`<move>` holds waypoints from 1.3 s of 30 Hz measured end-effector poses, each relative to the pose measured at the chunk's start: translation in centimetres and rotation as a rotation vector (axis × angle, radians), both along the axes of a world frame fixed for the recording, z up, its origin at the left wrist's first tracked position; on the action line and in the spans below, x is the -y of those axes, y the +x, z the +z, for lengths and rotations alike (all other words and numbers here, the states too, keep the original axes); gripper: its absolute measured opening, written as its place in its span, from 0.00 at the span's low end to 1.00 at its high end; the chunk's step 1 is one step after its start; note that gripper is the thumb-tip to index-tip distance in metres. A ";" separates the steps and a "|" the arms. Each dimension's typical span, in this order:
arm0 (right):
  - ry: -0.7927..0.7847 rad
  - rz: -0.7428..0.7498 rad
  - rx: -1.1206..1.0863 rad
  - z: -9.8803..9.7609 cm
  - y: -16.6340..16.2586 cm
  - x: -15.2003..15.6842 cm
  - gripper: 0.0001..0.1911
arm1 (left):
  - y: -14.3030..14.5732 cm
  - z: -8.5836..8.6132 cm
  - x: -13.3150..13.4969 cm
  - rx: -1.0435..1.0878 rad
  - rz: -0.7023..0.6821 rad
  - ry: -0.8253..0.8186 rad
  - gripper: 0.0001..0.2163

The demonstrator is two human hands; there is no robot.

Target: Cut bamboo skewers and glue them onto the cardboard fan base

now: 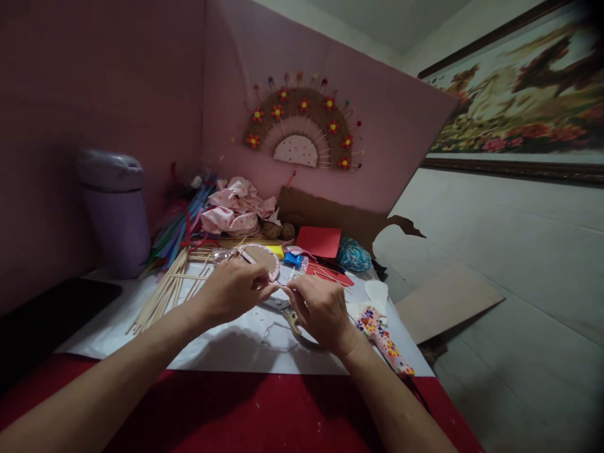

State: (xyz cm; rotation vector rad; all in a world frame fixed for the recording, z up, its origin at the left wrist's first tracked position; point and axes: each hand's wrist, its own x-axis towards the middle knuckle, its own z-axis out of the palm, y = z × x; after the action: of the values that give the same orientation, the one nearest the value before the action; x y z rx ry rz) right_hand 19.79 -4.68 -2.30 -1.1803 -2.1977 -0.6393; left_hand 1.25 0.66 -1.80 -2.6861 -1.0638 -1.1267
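My left hand (236, 288) and my right hand (323, 309) are both closed in a pinch, fingertips nearly meeting above the white sheet. Between them runs a thin pale strand (282, 286); whether it is thread or a slim stick I cannot make out. Metal scissors (293, 322) lie beneath my right hand, which partly covers them. Just beyond my left hand is a round cardboard disc (260, 257) edged with pink dotted cloth. A flower-patterned cloth piece (385, 343) rests to the right of my right hand.
Wooden sticks (160, 299) lie left, near a purple bin (116, 217) and coloured pipe cleaners (191, 211). Behind are crumpled pink cloth (238, 207), red card (318, 241) and blue yarn (355, 254). A decorated cardboard arch (302, 100) is fixed to the pink panel.
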 end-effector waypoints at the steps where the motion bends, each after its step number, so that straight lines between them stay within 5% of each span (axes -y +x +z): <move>1: 0.002 0.004 -0.008 0.0 0.0 0.0 0.12 | 0.0 0.0 0.1 0.000 0.009 0.023 0.13; 10: 0.090 -0.037 0.010 -0.3 0.4 -0.2 0.11 | -0.1 -0.1 -0.2 0.085 -0.085 -0.118 0.09; 27: 0.088 -0.077 0.020 -0.4 0.5 -0.3 0.12 | -0.1 -0.1 0.1 0.028 -0.058 0.072 0.16; 39: 0.002 -0.046 -0.010 0.1 0.2 0.1 0.12 | 0.4 -0.4 0.3 -0.022 0.067 0.232 0.13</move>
State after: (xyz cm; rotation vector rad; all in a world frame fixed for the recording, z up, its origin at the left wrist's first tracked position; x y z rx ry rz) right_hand 20.02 -4.82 -2.22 -1.2340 -2.1661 -0.6530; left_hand 1.62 0.32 -2.16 -2.4607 -0.9466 -1.1294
